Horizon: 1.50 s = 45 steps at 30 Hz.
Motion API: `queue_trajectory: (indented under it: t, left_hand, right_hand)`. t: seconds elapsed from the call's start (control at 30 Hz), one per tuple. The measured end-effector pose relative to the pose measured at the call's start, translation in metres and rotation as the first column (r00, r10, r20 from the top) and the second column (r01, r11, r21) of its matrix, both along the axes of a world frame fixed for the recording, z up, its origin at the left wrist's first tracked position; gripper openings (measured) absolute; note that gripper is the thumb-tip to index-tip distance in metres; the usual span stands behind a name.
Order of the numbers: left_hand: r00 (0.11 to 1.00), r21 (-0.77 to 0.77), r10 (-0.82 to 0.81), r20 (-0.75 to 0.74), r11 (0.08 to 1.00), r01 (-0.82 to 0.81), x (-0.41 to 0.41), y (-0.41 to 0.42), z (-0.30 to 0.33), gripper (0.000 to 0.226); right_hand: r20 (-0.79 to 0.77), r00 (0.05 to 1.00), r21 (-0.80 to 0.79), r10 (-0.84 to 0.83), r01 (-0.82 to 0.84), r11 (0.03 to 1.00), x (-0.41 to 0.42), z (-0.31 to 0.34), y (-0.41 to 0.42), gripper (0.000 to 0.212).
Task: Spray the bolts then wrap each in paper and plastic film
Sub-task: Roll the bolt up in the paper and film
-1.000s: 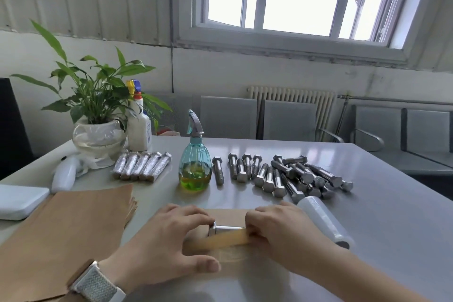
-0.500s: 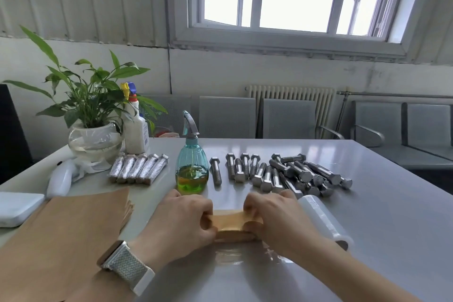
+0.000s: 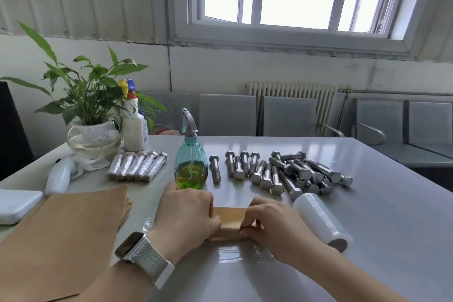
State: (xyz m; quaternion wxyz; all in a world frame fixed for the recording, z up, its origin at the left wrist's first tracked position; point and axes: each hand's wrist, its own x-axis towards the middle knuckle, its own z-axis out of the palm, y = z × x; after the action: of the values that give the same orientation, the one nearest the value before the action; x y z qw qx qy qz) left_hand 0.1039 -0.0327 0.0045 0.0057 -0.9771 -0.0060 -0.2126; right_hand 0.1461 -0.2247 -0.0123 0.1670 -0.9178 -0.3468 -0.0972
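A bolt rolled in brown paper (image 3: 230, 223) lies on the table near me, on a sheet of clear plastic film (image 3: 235, 254). My left hand (image 3: 186, 216) grips its left end and my right hand (image 3: 272, 223) pinches its right end; the bolt itself is hidden inside the paper. Several bare steel bolts (image 3: 282, 174) lie behind it. A teal spray bottle (image 3: 191, 164) with green-yellow liquid stands just beyond my left hand. Several wrapped bolts (image 3: 137, 166) lie in a row at the left. A roll of plastic film (image 3: 318, 218) rests beside my right hand. A stack of brown paper sheets (image 3: 61, 233) lies at the left.
A potted plant in a glass bowl (image 3: 94, 140) and a white spray bottle (image 3: 133, 127) stand at the back left. A white handheld device (image 3: 58, 176) and a white flat box (image 3: 17, 205) lie at the left edge. Grey chairs (image 3: 289, 115) stand behind the grey table (image 3: 367, 203).
The bolt's head showed between my hands; now the paper covers it fully. Both hands have closed in on the ends of the paper roll.
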Motion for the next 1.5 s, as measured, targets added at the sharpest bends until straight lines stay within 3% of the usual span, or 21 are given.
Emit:
queue_trajectory:
  t: [0.1,0.2,0.27,0.43,0.6,0.73,0.93,1.17,1.3,1.37,1.43,1.5]
  left_hand:
    - [0.990,0.063,-0.078,0.115,0.995,0.071,-0.005,-0.007,0.002,0.023]
    - [0.936,0.188,-0.304,0.178,0.944,0.271,-0.009,-0.011,0.002,0.019]
    - [0.908,0.257,-0.393,0.144,0.901,0.350,-0.012,-0.008,-0.003,0.018]
    - [0.921,0.248,-0.385,0.062,0.900,0.359,-0.014,0.002,-0.013,0.019]
    - [0.923,0.085,-0.386,-0.004,0.919,0.384,-0.010,0.008,-0.016,0.022]
    - [0.949,-0.045,-0.316,-0.021,0.948,0.315,-0.008,0.006,-0.007,0.019]
    - [0.929,-0.335,-0.331,-0.162,0.904,0.264,0.006,0.012,-0.014,0.020]
    - [0.917,-0.378,-0.347,-0.197,0.890,0.256,0.008,0.016,-0.012,0.011]
    - [0.921,-0.407,-0.359,-0.154,0.872,0.272,0.004,0.017,-0.013,0.015]
    - [0.918,-0.416,-0.370,-0.142,0.864,0.284,0.004,0.019,-0.013,0.016]
    - [0.916,-0.426,-0.374,-0.147,0.859,0.282,0.004,0.019,-0.013,0.014]
    - [0.912,-0.434,-0.379,-0.158,0.856,0.281,0.004,0.019,-0.014,0.013]
  right_hand:
    - [-0.054,0.998,0.013,-0.008,0.009,1.000,0.003,0.001,0.001,0.009]
    - [-0.074,0.997,-0.002,-0.022,0.022,1.000,0.006,-0.001,0.001,0.009]
    - [-0.077,0.997,-0.008,-0.030,0.030,1.000,0.006,-0.002,0.002,0.009]
    - [-0.111,0.992,-0.013,-0.064,0.063,0.998,0.007,-0.002,0.004,0.011]
    - [-0.180,0.982,-0.036,-0.047,0.041,0.999,0.011,0.005,0.005,0.008]
    - [-0.220,0.975,-0.075,-0.028,0.011,0.997,0.013,0.012,0.006,0.008]
    - [-0.302,0.953,-0.263,0.024,-0.108,0.959,0.021,0.025,0.011,0.028]
    - [-0.494,0.869,-0.541,-0.008,-0.301,0.786,0.041,0.046,0.032,0.033]
    - [-0.617,0.775,-0.543,-0.136,-0.294,0.787,0.053,0.053,0.038,0.032]
    - [-0.565,0.817,-0.468,-0.115,-0.202,0.860,0.061,0.059,0.040,0.026]
    - [-0.387,0.920,-0.383,-0.066,-0.095,0.919,0.072,0.059,0.040,0.027]
    - [-0.257,0.965,-0.422,-0.052,-0.064,0.904,0.078,0.051,0.044,0.030]
